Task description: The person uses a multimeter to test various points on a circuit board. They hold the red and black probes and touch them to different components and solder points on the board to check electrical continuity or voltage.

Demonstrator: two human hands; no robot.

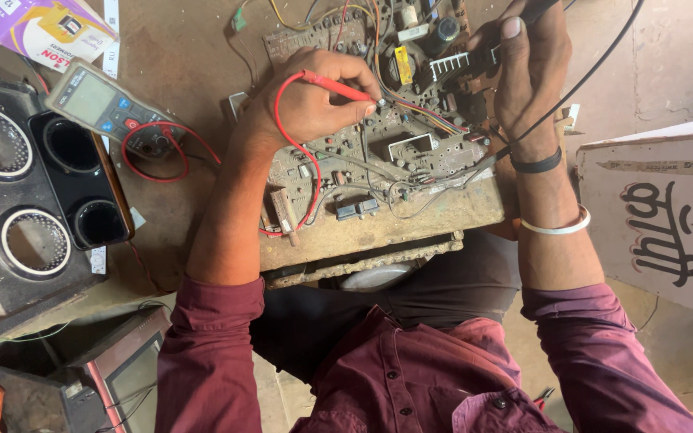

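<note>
left hand (310, 100) pinching a slim red test probe (337, 87), tip down on the brown, component-crowded circuit board (378, 152) lying on a worn block at the lap. right hand (523, 68) closed around a black probe (487, 54) near the ribbed heatsink. best kept steady, tips on single joints, grey multimeter (102, 104) in sight at left.

Purple-white package (38, 28) top left, grey meter screen (87, 98) beneath, white painted sign (659, 216) at right
</note>
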